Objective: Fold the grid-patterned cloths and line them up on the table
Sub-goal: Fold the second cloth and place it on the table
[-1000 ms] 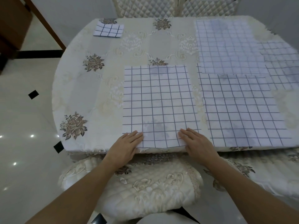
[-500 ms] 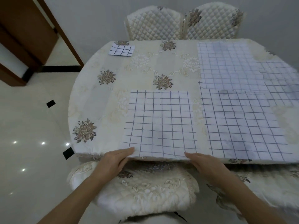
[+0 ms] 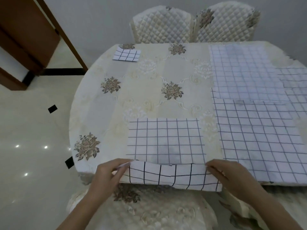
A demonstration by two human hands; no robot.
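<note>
White fabric square [image 3: 166, 140], thin dark-navy grid, at fingers [image 3: 118, 164]. Past fingers: cream round tablecloth [image 3: 141, 100], brown-grey rose clusters, pale scrollwork. Right of fingers: larger grid cloths [image 3: 259, 135], lilac-tinted, maybe lighting.

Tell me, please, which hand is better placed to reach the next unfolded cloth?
Probably the right hand: it pinches the lifted cloth corner right beside the unfolded cloth; the left hand is at the opposite corner.

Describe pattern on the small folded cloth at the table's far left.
White folded cloth with dark grid lines, clearest in the head view.
</note>
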